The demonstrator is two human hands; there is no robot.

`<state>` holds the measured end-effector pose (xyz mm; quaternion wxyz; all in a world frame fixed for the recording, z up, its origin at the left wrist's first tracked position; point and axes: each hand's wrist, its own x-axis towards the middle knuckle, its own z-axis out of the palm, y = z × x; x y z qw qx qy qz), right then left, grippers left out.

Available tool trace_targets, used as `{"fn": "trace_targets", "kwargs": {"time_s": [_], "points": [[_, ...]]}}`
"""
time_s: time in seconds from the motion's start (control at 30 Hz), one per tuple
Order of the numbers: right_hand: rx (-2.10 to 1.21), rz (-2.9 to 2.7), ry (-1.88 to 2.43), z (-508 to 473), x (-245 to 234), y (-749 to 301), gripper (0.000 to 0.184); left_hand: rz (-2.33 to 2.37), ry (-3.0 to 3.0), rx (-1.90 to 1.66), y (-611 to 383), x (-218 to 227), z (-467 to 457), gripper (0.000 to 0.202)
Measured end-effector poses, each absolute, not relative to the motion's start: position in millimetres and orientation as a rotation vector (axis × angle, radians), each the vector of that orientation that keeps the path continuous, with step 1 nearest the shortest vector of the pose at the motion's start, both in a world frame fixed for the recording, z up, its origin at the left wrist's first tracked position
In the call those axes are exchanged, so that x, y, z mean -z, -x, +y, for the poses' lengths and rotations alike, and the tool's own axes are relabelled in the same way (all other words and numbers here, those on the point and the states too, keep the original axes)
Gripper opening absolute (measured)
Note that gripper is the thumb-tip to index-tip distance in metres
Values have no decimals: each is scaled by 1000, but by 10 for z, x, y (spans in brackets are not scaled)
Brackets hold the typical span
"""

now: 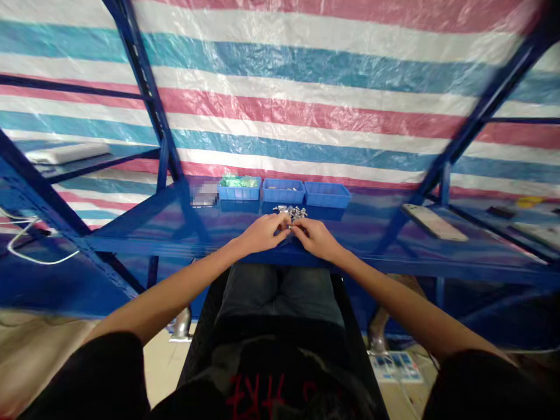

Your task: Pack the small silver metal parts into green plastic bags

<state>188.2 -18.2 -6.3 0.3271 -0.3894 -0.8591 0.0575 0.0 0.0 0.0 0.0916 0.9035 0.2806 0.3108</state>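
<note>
My left hand [262, 232] and my right hand [315, 238] meet at the front of a blue metal shelf [144, 230]. Both are closed in a pinch, fingertips touching around a small part too tiny to name. Just beyond the fingertips lies a small heap of silvery metal parts [292, 211]. Behind the heap stand three blue plastic bins in a row: the left bin [238, 188] holds pale green pieces, the middle bin [282, 190] some small parts, and the right bin [327, 195] shows no contents from here.
A phone [433, 222] lies on the shelf to the right. Blue slanted shelf posts [149, 93] rise on both sides. A striped tarp [306, 70] hangs behind. A white cable [30, 248] loops at left. A white flat object [65, 153] rests on a side shelf.
</note>
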Motion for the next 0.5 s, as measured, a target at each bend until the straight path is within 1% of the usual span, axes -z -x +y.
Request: {"fn": "trace_targets", "kwargs": {"time_s": [0.07, 0.13, 0.2, 0.33, 0.5], "points": [[-153, -2216, 998, -183, 62, -1879, 11, 845, -2640, -942, -2, -4, 2, 12], [-142, -2193, 980, -187, 63, -1878, 11, 852, -2610, -951, -2, -8, 5, 14], [-118, -2175, 963, -194, 65, -1881, 15, 855, -2588, -952, -1, -11, 8, 17], [-29, -2224, 968, -213, 63, -1885, 6, 842, -2621, -918, 5, -17, 5, 20], [11, -2221, 1002, -234, 39, -1872, 4, 816, -2600, -912, 12, -22, -11, 18]]}}
